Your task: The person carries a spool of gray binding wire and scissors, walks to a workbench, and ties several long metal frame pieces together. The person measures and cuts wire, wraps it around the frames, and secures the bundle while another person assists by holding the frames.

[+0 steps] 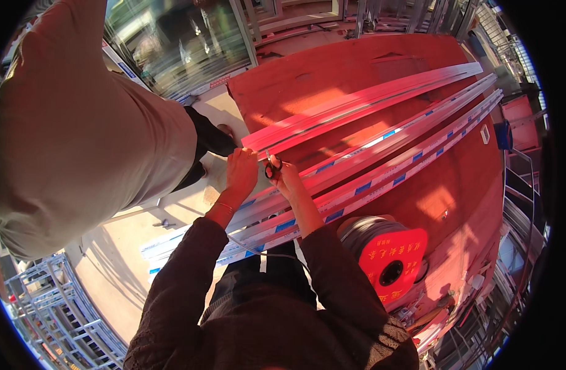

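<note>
Gripping black-handled scissors (273, 166) in our right hand (288, 178), we have our left hand (242, 171) beside it, near long profiles (363, 114). We cannot tell whether the left fingers grasp anything.

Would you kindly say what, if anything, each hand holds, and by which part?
The right hand holds scissors by the black handles; whether the left hand holds anything cannot be told.

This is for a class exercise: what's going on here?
A person in a dark brown sweater holds black-handled metal scissors in the right hand. The left hand is beside it, fingers curled; whether it grips anything is unclear. Both are near long pale profiles with blue patches on a red table. A red-faced spool of grey strip sits at right, and another person in a beige shirt stands at left.
</note>
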